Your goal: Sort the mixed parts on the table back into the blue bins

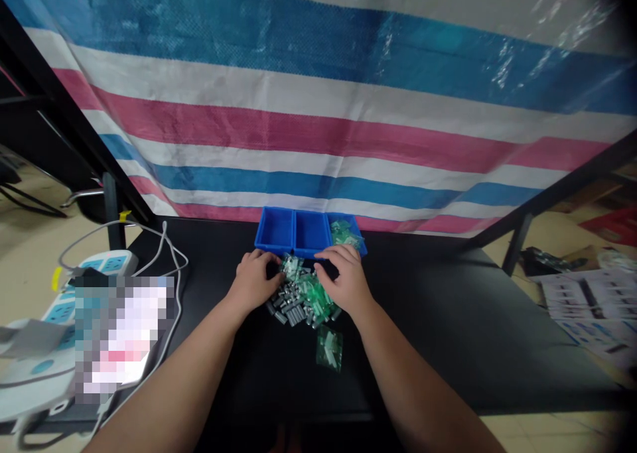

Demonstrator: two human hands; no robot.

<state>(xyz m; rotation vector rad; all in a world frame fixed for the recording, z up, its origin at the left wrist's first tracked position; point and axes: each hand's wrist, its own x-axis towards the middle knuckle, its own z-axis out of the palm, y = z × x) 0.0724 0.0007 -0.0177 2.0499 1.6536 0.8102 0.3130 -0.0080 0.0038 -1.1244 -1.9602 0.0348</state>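
A loose pile of small grey cylindrical pieces point(297, 312) lies on the black table, mixed with green-tinted clear packets point(316, 294). At the pile's left edge is my left hand point(255, 279), thumb and forefinger apart, by a small clear packet point(292, 266); whether the fingertips touch it I cannot tell. My right hand point(346, 277) curves over the right side of the pile with its fingers spread, close to the green packets. One separate packet with pale pieces inside point(329, 349) lies nearer to me.
Behind the pile stands a blue three-compartment tray point(293, 251); its right compartment holds green packets point(344, 233). On the left are a white power strip point(119, 262), cables and a pixelated device point(122, 337). A striped tarp point(318, 134) hangs behind the table.
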